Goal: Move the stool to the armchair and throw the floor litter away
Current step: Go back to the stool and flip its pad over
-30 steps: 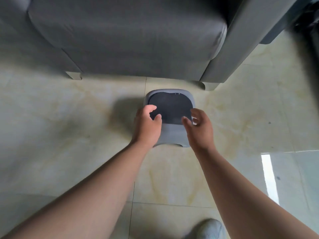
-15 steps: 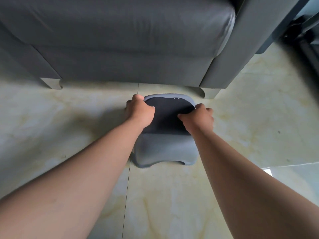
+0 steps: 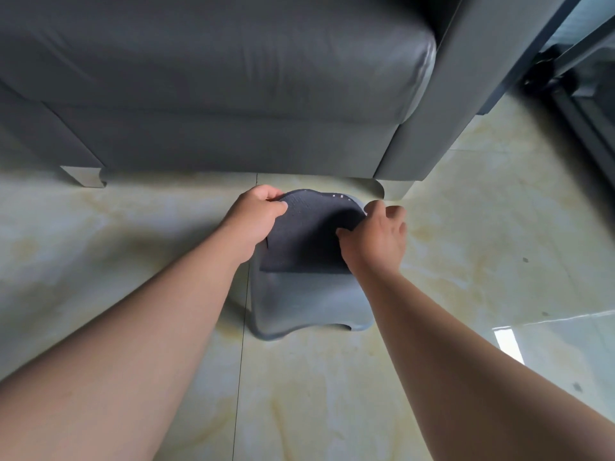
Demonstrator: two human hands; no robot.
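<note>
Left hand (image 3: 254,211) pinches far-left edge, right hand (image 3: 376,237) clasps right edge of dark grey textured rubber mat (image 3: 309,241). Mat, flat half second ago, now curls up off low grey plastic stool (image 3: 309,304) before sofa (image 3: 233,78): peel-off begun, near edge still seated.

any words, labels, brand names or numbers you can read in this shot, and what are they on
Readable text: none.
Along the far edge of the dark grey textured mat on the pale grey plastic stool, tiny white specks: too small to read, perhaps not letters at all.
On the grey fabric sofa and cream marbled floor tiles: no label, brand or number shows.
</note>
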